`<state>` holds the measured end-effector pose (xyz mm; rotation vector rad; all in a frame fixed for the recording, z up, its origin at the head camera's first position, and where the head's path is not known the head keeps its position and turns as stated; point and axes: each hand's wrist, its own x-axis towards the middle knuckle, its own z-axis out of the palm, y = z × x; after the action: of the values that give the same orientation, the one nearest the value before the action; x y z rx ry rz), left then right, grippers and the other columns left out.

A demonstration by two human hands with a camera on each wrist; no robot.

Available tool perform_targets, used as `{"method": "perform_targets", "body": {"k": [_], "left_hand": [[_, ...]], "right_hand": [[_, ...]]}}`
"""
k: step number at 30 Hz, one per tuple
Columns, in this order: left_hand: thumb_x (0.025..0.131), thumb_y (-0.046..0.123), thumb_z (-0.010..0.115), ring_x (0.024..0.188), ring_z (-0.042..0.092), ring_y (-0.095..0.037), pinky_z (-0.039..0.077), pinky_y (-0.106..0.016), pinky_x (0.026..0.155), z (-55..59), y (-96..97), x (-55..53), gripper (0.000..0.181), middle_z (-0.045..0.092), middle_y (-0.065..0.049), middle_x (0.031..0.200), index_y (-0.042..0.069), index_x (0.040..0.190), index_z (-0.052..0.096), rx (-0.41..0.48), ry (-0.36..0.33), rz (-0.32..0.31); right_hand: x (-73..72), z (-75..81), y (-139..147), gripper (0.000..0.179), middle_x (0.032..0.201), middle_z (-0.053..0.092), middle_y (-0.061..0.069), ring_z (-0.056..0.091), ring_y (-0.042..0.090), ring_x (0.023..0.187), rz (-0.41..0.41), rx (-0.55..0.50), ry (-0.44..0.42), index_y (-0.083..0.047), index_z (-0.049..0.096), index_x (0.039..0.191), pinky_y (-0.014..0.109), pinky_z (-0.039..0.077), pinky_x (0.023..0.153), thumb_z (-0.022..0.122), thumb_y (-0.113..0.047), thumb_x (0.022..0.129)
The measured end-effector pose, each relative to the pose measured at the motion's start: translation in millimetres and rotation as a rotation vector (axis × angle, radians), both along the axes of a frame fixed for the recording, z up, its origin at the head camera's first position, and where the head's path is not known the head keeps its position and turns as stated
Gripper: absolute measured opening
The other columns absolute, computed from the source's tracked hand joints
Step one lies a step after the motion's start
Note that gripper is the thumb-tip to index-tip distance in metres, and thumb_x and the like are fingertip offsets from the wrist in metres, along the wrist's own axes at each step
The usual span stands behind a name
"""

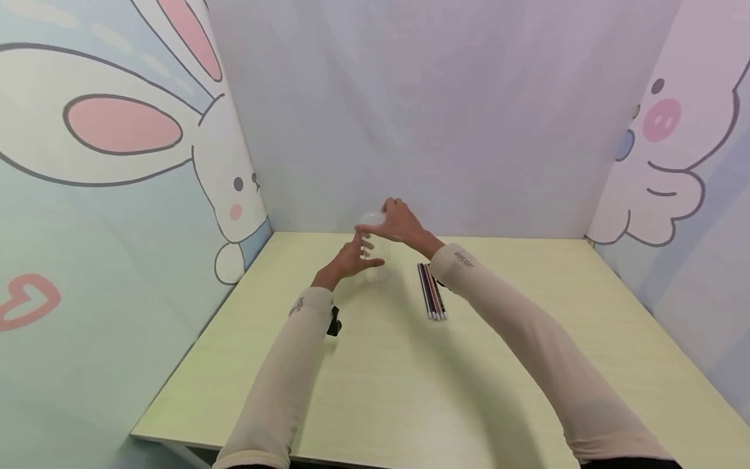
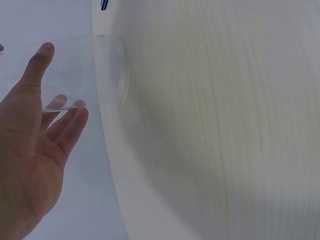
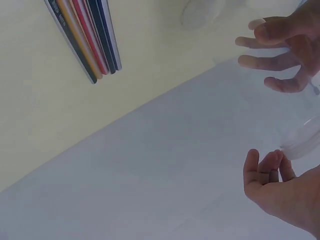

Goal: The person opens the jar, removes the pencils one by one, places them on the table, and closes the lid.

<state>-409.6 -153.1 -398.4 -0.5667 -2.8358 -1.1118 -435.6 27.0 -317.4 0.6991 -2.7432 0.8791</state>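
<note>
A tall clear plastic cylinder (image 1: pixel 377 272) stands roughly upright above the far part of the table, its rounded base lowest. My left hand (image 1: pixel 351 256) grips its side; in the left wrist view the thumb lies along the near wall (image 2: pixel 75 70) and the fingers wrap the other side. At the top, my right hand (image 1: pixel 401 221) holds the clear round rim (image 1: pixel 372 217) between thumb and fingers. The right wrist view shows the right hand (image 3: pixel 282 187) with its fingertips at this rim (image 3: pixel 302 139). Whether the rim belongs to a separate lid, I cannot tell.
Several coloured pencils (image 1: pixel 432 292) lie side by side on the pale wooden table (image 1: pixel 375 384), to the right of the cylinder. A grey-white wall (image 1: pixel 410 117) rises at the table's back edge. Side panels carry a cartoon rabbit (image 1: pixel 222 189) and another white cartoon animal (image 1: pixel 668 169).
</note>
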Motion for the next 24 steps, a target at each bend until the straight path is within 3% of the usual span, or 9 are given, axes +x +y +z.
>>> {"method": "perform_targets", "body": {"k": [3,6,9,12,15,18,24], "left_hand": [[0.083,0.044,0.073,0.119,0.054,-0.030,0.046,-0.045,0.097,-1.9,1.6,0.7,0.081,0.053,-0.011,0.132,0.021,0.139,0.019,0.009,-0.020,0.004],[0.083,0.044,0.073,0.121,0.052,-0.032,0.046,-0.046,0.097,-2.0,2.4,0.2,0.078,0.051,-0.015,0.135,0.018,0.137,0.023,0.031,-0.038,0.001],[0.083,0.042,0.074,0.121,0.051,-0.035,0.045,-0.049,0.097,-0.6,2.6,-1.4,0.078,0.049,-0.019,0.136,0.016,0.137,0.024,0.043,-0.036,-0.013],[0.083,0.042,0.074,0.121,0.052,-0.035,0.045,-0.049,0.097,-0.4,2.8,-2.9,0.079,0.049,-0.019,0.137,0.016,0.137,0.023,0.043,-0.039,-0.023],[0.083,0.044,0.073,0.121,0.052,-0.033,0.045,-0.047,0.097,-1.7,3.2,-3.2,0.079,0.048,-0.019,0.137,0.016,0.137,0.023,0.035,-0.044,-0.025],[0.083,0.044,0.073,0.121,0.052,-0.032,0.045,-0.046,0.097,-2.7,3.7,-2.2,0.078,0.048,-0.019,0.137,0.016,0.136,0.023,0.028,-0.037,-0.024],[0.083,0.040,0.074,0.121,0.052,-0.034,0.046,-0.046,0.096,-1.0,3.8,3.4,0.075,0.051,-0.017,0.134,0.016,0.135,0.025,0.042,-0.026,-0.014]], "right_hand": [[1.0,-2.0,7,0.082,0.097,0.045,0.008,0.045,0.024,0.080,-0.046,0.028,0.001,-0.009,0.043,0.106,0.038,0.045,0.065,0.060,-0.080,0.068],[-1.9,-2.1,16,0.081,0.100,0.047,0.008,0.047,0.024,0.084,-0.039,0.030,0.026,-0.009,0.045,0.107,0.040,0.046,0.069,0.055,-0.081,0.071],[-7.2,0.2,24,0.078,0.121,0.051,0.008,0.051,0.024,0.105,0.059,-0.003,0.062,-0.010,0.049,0.125,0.043,0.048,0.084,0.058,-0.072,0.079],[-11.7,2.6,29,0.075,0.142,0.044,0.007,0.045,0.024,0.125,0.204,-0.025,0.052,-0.012,0.043,0.143,0.045,0.043,0.099,0.062,-0.057,0.086],[-14.5,2.5,30,0.071,0.147,0.041,0.006,0.043,0.023,0.131,0.299,-0.009,0.013,-0.015,0.038,0.147,0.044,0.041,0.103,0.062,-0.049,0.089],[-14.8,0.7,28,0.070,0.144,0.044,0.008,0.045,0.025,0.128,0.309,0.012,-0.002,-0.015,0.039,0.146,0.043,0.043,0.101,0.062,-0.049,0.090],[-15.4,-1.9,21,0.071,0.132,0.050,0.011,0.050,0.025,0.113,0.250,-0.002,0.023,-0.010,0.050,0.138,0.041,0.048,0.088,0.065,-0.054,0.085]]}}
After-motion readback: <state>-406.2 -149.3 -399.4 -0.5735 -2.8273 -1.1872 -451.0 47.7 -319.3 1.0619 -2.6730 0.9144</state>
